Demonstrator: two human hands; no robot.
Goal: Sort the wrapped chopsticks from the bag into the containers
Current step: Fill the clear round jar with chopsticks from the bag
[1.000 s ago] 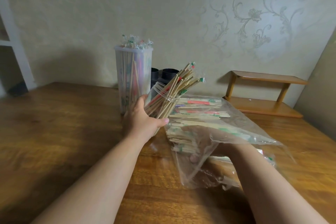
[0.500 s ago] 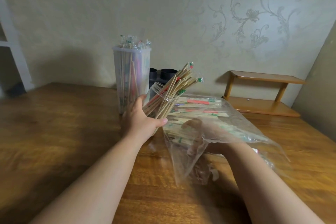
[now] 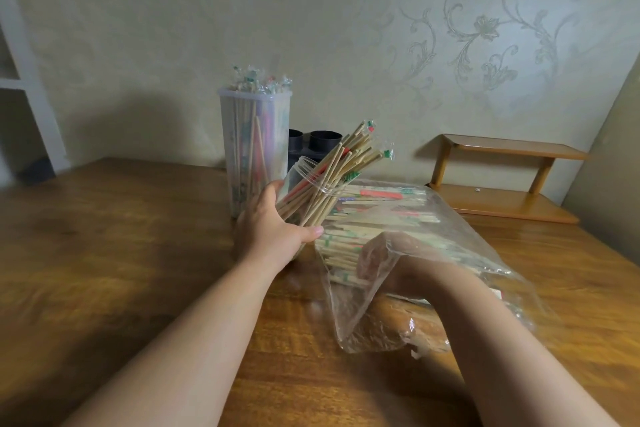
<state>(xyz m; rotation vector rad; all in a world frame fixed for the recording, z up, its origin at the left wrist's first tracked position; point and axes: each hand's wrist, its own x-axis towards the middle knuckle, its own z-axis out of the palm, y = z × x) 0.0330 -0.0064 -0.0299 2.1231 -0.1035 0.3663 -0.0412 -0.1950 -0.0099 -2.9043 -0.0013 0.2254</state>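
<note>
The left hand (image 3: 273, 229) has its grip curled round a clear jar (image 3: 302, 174), tilted right and stuffed with wrapped chopsticks (image 3: 349, 156). The right hand (image 3: 384, 262) is inside the plastic bag (image 3: 478, 253) on the remaining chopsticks (image 3: 346, 239); I cannot tell its grip through the film. A full tall container (image 3: 254, 149) stands behind on the tabletop (image 3: 121, 236).

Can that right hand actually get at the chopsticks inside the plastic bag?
Probably yes: the right hand is inside the open bag, next to the chopsticks, with nothing visible between them. The film blurs its fingers, so a grip can't be confirmed.
</note>
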